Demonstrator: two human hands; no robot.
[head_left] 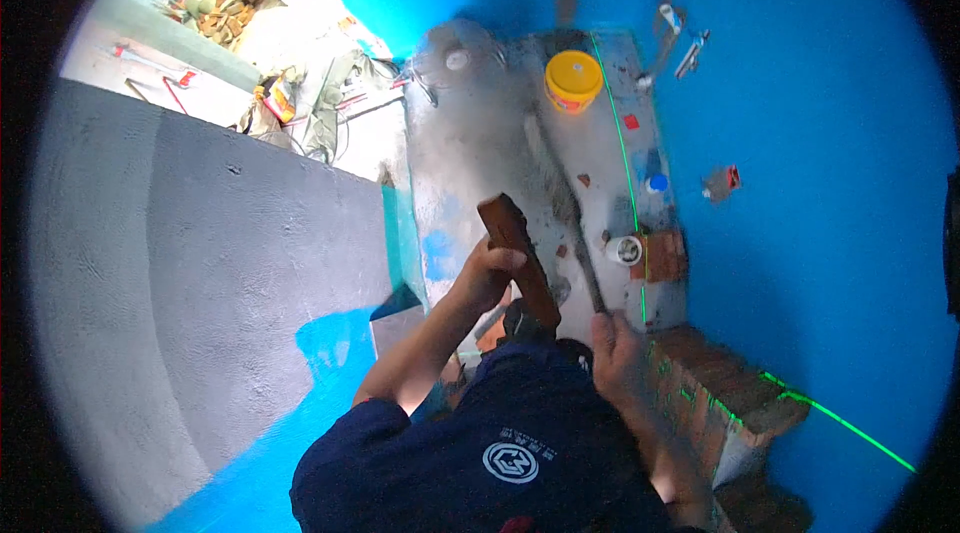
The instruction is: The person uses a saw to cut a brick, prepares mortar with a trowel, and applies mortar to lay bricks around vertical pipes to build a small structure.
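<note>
A brown brick is hanging over the floor, just in front of the dark shirt, its far end pointing up-left. The left hand is gripping its left edge. The right hand is closing around the near end of a long thin tool, blurring at its far end. Bare floor is lying left of the tool, while a yellow bucket, a white cup and a brick stack are crowding the blue wall's edge.
</note>
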